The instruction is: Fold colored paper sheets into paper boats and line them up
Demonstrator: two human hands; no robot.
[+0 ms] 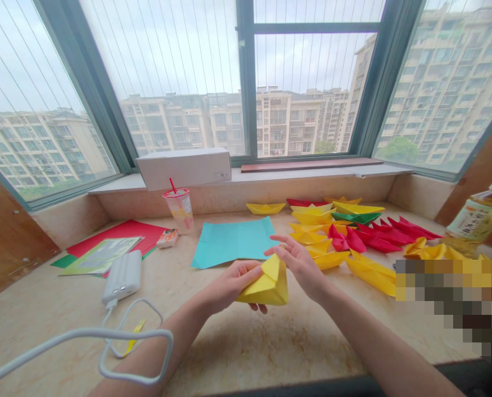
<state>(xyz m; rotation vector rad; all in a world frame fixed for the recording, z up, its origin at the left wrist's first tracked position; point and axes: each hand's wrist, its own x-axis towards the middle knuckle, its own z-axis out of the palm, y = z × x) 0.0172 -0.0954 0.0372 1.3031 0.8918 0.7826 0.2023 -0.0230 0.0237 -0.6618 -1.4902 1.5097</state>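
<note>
A partly folded piece of yellow paper point(275, 286) is held above the counter, in the middle of the view. My left hand point(243, 278) grips it from the left, thumb on top and fingertips showing underneath. At its upper right edge is my right hand point(296, 259), fingers stretched out and apart, the thumb side close against the paper; whether it pinches the paper is hard to see. Just behind my hands lies a creased light-blue sheet point(229, 242). To the right stand several folded paper boats, among them a yellow boat point(369, 271) and a green boat point(359, 218).
On the left are a white power bank point(124, 275) with a looping cable point(80, 333), a red sheet point(125, 234), and a plastic cup point(180, 212) with a straw. A white box point(183, 168) sits on the sill. A large bottle point(479, 215) stands at the right.
</note>
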